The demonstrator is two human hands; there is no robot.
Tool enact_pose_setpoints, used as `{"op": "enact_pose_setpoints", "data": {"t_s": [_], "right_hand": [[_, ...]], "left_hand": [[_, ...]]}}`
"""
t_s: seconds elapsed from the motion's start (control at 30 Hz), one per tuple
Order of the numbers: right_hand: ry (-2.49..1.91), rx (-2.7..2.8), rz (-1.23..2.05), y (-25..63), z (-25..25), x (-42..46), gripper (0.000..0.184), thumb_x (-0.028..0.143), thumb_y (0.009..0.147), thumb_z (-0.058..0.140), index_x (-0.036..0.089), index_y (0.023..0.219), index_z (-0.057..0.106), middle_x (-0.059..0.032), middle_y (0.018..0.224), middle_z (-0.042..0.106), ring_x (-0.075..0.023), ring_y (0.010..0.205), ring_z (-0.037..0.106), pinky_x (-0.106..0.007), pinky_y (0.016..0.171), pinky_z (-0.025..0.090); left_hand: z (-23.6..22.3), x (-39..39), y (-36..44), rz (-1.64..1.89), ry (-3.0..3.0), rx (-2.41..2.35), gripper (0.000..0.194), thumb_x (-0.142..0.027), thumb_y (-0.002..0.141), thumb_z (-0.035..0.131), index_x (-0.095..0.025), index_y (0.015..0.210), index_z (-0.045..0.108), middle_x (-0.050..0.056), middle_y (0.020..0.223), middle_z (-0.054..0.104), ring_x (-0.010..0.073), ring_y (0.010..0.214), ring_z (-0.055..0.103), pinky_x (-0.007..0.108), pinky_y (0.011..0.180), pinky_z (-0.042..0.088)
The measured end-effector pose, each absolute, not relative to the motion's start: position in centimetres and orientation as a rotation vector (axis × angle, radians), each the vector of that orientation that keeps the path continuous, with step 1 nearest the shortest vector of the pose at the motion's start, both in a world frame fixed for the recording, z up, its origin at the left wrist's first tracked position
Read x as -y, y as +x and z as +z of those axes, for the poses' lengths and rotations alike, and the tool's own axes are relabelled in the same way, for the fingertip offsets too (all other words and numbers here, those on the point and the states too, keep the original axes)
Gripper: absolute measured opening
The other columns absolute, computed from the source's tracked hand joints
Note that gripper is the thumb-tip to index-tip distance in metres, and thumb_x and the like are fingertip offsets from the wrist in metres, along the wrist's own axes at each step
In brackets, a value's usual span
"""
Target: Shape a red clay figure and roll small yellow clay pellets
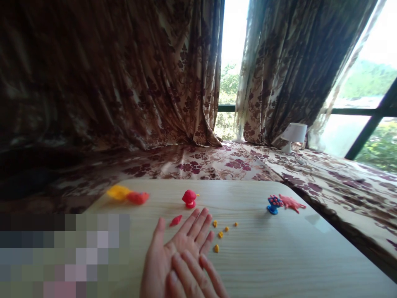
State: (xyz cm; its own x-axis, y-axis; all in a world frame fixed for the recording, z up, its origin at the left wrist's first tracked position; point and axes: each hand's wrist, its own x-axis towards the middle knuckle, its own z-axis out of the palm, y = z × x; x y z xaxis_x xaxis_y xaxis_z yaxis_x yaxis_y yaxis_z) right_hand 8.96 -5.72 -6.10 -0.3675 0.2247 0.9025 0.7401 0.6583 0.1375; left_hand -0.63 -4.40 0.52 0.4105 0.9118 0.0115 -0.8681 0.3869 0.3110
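Note:
My left hand point(182, 244) is turned palm up above the front of the table, its fingers stretched out and thumb apart. Across its lower palm lies my right hand point(195, 275), fingers extended and slightly bent; anything between the two palms is hidden. Just beyond the left fingers is a flat pink clay piece point(176, 220). Behind it stands a pink clay figure point(189, 198) with a rounded top on a small base and a yellow bit at its side. Several small yellow clay bits point(220, 234) are scattered to the right of my fingers.
At the table's back left lie a yellow clay lump point(118, 192) and a red clay lump point(138, 198). On the right, a blue clay piece with pink dots point(274, 204) stands beside a flat, spiky pink piece point(291, 203). A white lamp point(294, 133) stands beyond the table point(279, 256).

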Motion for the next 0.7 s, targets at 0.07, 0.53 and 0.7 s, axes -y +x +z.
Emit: {"op": "enact_pose_setpoints", "data": {"t_s": [0.07,0.53,0.7], "right_hand": [[-0.777,1.999,-0.643,8.9,-5.5,5.6,0.03,0.012,0.094,0.037,0.019,0.114,0.058,-0.0019,0.123,0.061,-0.0162,0.124,0.045,-0.034,0.105,0.037],[-0.802,2.185,-0.575,11.3,-4.4,5.3,0.034,0.018,0.095,0.032,0.011,0.121,0.053,-0.0072,0.129,0.055,-0.0199,0.124,0.045,-0.034,0.099,0.044],[-0.753,2.206,-0.436,13.6,-3.2,4.9,0.036,0.009,0.091,0.03,0.01,0.118,0.053,-0.0098,0.122,0.061,-0.021,0.12,0.048,-0.035,0.093,0.046]], "left_hand": [[0.0,4.4,-0.4,1.094,0.298,-0.141,0.073,-0.063,0.082,0.022,-0.01,0.119,0.058,0.014,0.13,0.055,0.0243,0.136,0.024,0.042,0.112,0.002],[0.5,5.2,0.3,1.136,0.086,-0.322,0.076,-0.059,0.083,0.026,-0.005,0.136,0.034,0.022,0.132,0.051,0.0294,0.129,0.038,0.048,0.109,0.02],[1.9,4.9,0.0,1.243,0.022,-0.433,0.073,-0.059,0.08,0.035,-0.01,0.134,0.038,0.019,0.133,0.05,0.0336,0.127,0.04,0.052,0.106,0.024]]}}
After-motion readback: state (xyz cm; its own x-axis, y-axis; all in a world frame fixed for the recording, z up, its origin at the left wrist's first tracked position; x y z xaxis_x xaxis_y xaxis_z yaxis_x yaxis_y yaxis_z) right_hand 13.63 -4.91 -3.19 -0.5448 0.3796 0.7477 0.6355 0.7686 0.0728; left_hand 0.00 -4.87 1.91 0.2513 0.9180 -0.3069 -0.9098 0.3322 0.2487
